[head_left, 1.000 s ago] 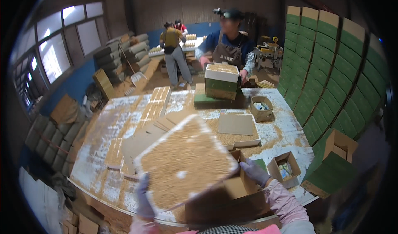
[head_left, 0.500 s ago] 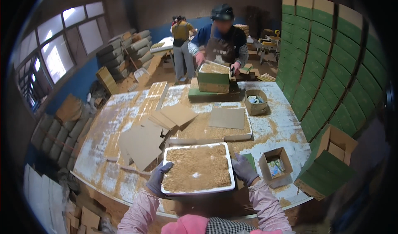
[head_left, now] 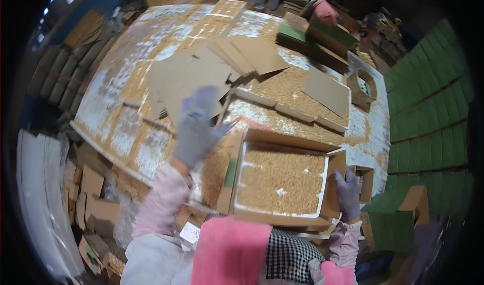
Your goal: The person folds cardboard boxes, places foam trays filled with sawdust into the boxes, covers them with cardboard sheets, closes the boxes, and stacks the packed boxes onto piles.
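White tray (head_left: 280, 182) of tan grain, level inside open cardboard box (head_left: 330, 196) at table's near edge

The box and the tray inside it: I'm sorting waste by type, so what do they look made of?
The box looks like plain brown cardboard: matte, with folded flaps. The tray looks like white foam or thin plastic, judging by its smooth pale rim; which of the two is unclear. The right hand touches the box's flap.

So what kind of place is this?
Probably a packing workshop or small warehouse. There's a big worktable strewn with cardboard sheets, a tray of grain sitting in a box, and stacked green boxes.
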`<state>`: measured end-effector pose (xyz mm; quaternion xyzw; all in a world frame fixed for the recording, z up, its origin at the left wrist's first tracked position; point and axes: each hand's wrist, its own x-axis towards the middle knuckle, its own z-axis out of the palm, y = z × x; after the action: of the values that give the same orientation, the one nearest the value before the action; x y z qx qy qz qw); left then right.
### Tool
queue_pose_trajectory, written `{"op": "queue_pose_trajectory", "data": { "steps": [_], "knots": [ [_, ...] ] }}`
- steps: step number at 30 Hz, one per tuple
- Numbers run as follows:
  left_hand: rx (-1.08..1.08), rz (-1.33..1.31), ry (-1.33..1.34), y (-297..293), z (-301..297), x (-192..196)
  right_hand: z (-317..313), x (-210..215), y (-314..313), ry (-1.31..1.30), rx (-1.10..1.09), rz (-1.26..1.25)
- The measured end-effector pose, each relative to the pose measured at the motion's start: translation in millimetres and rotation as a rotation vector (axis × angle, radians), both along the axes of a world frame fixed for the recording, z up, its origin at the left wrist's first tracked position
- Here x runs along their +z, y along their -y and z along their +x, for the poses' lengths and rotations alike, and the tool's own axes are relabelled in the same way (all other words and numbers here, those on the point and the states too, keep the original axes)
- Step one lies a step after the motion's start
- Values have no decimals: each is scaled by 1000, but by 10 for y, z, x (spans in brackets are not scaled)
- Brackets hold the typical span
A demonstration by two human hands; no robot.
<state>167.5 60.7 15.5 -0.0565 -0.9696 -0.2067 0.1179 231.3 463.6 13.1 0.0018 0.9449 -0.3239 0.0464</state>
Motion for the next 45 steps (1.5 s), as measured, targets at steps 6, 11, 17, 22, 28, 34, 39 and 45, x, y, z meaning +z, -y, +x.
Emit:
{"op": "queue_pose_trajectory", "data": {
  "steps": [6, 11, 17, 22, 28, 34, 39, 45],
  "knots": [
    [119, -473, 314, 1021, -231, -1387, 39, -74, 83, -343, 350, 362],
    [100, -217, 451, 162, -289, 160, -24, 18, 87, -311, 220, 254],
    [-389, 424, -213, -624, 256, 596, -104, -248, -53, -341, -21, -392],
    [-50, 909, -58, -834, 420, 1, -131, -1015, -1909, 107, -414, 139],
    [-64, 351, -63, -228, 342, -224, -332, -1859, -2049, 425, -22, 618],
    [359, 461, -113, -211, 564, 26, -259, -1447, -2156, 99, -192, 86],
    [248, 482, -396, -512, 701, 25, -88, 209, -424, -327, 134, -908],
    [-449, -28, -90, -789, 828, 416, -102, 426, 189, -50, 458, 22]
  ]
}}
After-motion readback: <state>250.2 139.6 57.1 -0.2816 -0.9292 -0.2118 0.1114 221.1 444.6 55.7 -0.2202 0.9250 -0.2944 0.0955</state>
